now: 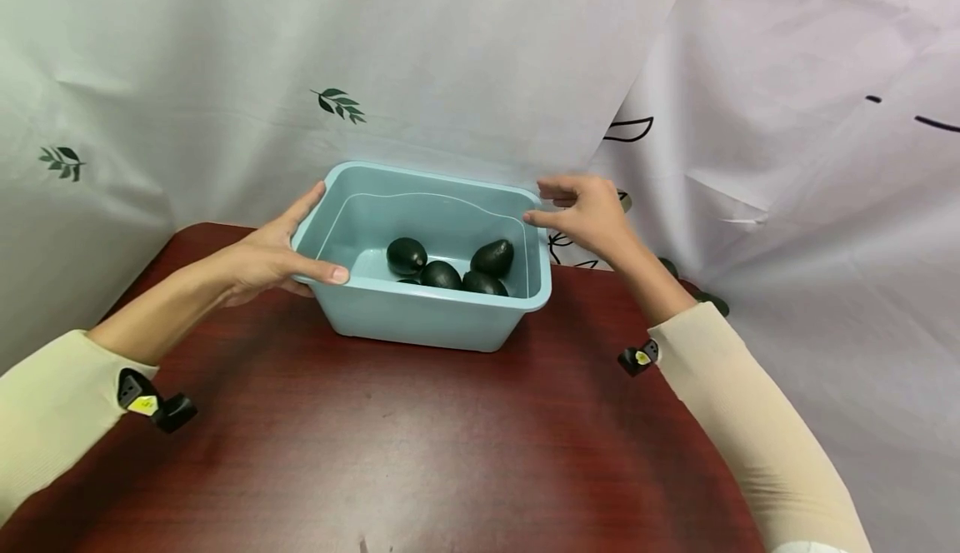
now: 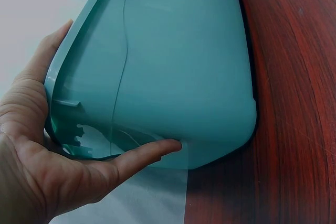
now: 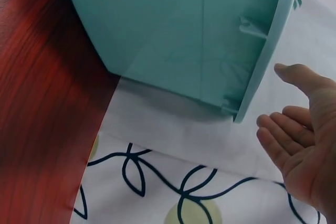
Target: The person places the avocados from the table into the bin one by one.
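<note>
A light blue plastic basin (image 1: 420,320) stands on the table with several dark green avocados (image 1: 491,259) inside; its front wall partly hides some of them. My left hand (image 1: 262,257) holds the basin's left front corner, the thumb over the front rim and a finger along the left rim. In the left wrist view, another finger lies along the outer wall. Just off the right end of the rim is my right hand (image 1: 588,207), fingers loosely bent. From the right wrist, that hand (image 3: 310,135) appears apart from the basin (image 3: 173,35), holding nothing.
The basin is near the back edge of the dark red wooden table (image 1: 420,445). White cloth (image 1: 480,53) with leaf prints hangs behind it and to the right. Each sleeve has a small black wrist device (image 1: 153,403).
</note>
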`<action>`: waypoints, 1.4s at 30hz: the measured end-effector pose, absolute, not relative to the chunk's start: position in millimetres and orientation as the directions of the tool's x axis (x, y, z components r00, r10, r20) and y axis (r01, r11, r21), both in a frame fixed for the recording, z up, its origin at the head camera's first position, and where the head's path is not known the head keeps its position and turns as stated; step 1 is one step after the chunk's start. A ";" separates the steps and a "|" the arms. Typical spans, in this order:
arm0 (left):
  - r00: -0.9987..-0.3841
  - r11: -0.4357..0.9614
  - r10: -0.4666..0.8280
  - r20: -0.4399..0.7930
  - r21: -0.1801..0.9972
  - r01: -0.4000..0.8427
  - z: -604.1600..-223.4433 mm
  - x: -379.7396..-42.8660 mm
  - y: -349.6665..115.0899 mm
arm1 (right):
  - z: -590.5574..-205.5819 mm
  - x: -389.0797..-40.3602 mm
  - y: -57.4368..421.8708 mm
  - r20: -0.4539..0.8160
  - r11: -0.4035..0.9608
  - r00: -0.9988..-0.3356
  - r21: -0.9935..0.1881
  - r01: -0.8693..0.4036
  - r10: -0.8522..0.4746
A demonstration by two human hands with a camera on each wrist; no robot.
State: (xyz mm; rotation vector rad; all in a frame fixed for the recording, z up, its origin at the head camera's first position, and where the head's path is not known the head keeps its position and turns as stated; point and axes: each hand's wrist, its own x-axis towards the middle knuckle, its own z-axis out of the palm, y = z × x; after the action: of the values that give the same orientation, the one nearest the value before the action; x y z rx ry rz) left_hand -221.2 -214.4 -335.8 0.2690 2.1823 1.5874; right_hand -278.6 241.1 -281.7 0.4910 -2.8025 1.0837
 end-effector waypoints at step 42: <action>-0.887 0.327 0.402 -0.229 0.940 -0.094 -335.9 -222.6 -213.7 | -294.8 -252.4 332.6 0.164 0.746 -0.985 -0.650 -0.147 -0.051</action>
State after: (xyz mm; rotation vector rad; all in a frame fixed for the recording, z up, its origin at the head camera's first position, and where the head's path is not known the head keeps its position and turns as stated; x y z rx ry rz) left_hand -222.6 -213.7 -335.9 0.2709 2.1752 1.5841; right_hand -252.4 332.6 -294.8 0.1593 -2.8068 1.0624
